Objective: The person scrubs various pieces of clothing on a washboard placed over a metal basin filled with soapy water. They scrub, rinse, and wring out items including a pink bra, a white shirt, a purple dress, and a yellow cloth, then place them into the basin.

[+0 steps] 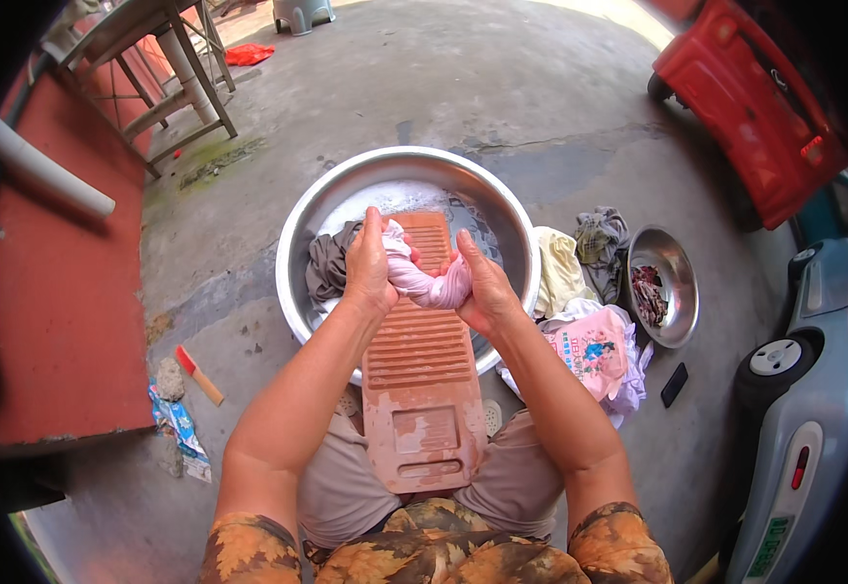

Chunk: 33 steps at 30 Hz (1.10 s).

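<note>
A twisted light pink cloth [431,285] is stretched between my two hands, above a ribbed washboard [420,350]. My left hand [371,266] grips its left end, and my right hand [483,286] grips the right end. The washboard leans from my lap into a large round metal basin [409,155]. Sudsy water [387,196] lies in the basin. A dark grey-brown cloth [330,266] rests at the basin's left side, beside my left hand.
To the right lie a yellow cloth [559,270], grey cloths [600,241], a pink printed bag [595,350], a metal bowl [679,306] and a black phone [675,385]. A brush [201,376] lies left. Toy-like cars [803,379] stand at the far right.
</note>
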Motion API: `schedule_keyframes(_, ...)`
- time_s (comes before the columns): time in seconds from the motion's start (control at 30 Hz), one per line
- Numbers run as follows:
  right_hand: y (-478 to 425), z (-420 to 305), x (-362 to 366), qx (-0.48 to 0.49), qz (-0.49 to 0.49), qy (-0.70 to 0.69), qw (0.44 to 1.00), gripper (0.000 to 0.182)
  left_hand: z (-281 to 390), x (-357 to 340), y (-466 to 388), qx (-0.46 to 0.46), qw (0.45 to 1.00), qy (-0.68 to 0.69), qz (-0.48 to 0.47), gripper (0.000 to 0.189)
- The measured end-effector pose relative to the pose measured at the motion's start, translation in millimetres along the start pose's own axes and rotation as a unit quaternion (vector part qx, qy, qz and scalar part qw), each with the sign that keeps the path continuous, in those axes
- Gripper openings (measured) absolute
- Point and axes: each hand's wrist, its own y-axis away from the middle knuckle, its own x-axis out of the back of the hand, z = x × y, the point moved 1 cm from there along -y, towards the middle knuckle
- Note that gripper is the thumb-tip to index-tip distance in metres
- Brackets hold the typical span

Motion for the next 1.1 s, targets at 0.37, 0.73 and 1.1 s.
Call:
schedule_keyframes(0.37,44.7,-14.9,-36.0,0.435,-0.141,0.650,0.607,0.029,-11.6,16.9,-23.8,0.200,0.976,0.032,-0.078,0.034)
schedule_keyframes(0.73,37.1,-18.4,-27.0,0.446,0.027,0.417,0.792,0.014,-46.4,6.2,-8.7,0.184,0.980,0.066,-0.046,0.028)
schedule_keyframes(1.1,-8.4,2.7,23.9,0.017,0.131,0.011,0.991,0.035,-13.0,-55.6,105.1,-0.512,0.715,-0.425,-0.213,0.029)
